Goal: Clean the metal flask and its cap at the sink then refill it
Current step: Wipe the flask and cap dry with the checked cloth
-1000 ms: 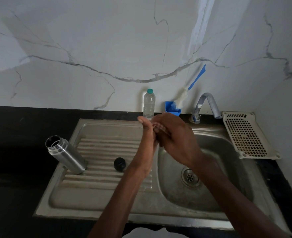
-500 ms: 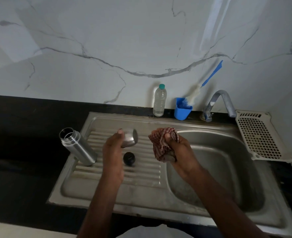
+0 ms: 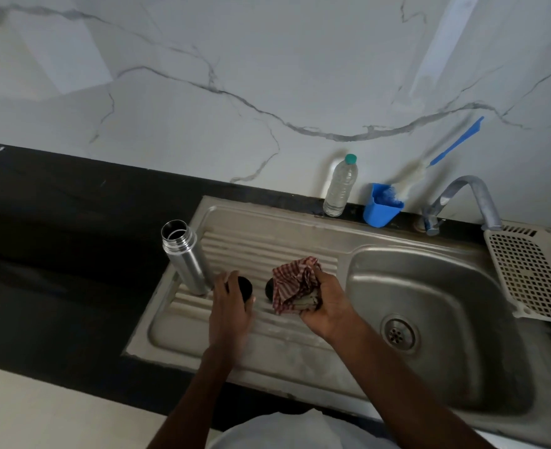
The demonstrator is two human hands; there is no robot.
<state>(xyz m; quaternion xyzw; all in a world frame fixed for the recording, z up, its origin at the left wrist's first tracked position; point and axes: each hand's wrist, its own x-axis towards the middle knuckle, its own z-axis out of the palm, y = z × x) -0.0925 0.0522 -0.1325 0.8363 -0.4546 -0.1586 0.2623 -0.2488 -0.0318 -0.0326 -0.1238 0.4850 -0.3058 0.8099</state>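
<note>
The metal flask (image 3: 185,257) stands uncapped at the left edge of the sink's ribbed drainboard (image 3: 267,244). My left hand (image 3: 230,307) grips the flask's cap (image 3: 245,285) just right of the flask's base; only its dark round face shows past my fingers. A small black stopper (image 3: 268,290) lies on the drainboard between my hands, half hidden by the cloth. My right hand (image 3: 327,303) holds a bunched red-and-white checked cloth (image 3: 295,281) over the drainboard, left of the basin (image 3: 429,286).
A clear plastic water bottle (image 3: 340,186), a blue cup (image 3: 382,205) with a blue-handled bottle brush (image 3: 455,145) and the tap (image 3: 468,196) line the back edge. A white perforated tray (image 3: 533,277) leans over the basin's right side. Black countertop (image 3: 73,238) lies to the left.
My hands came apart from in front of the bottle. The left hand carried the cap down beside the flask. The right hand lowered the cloth over the black stopper.
</note>
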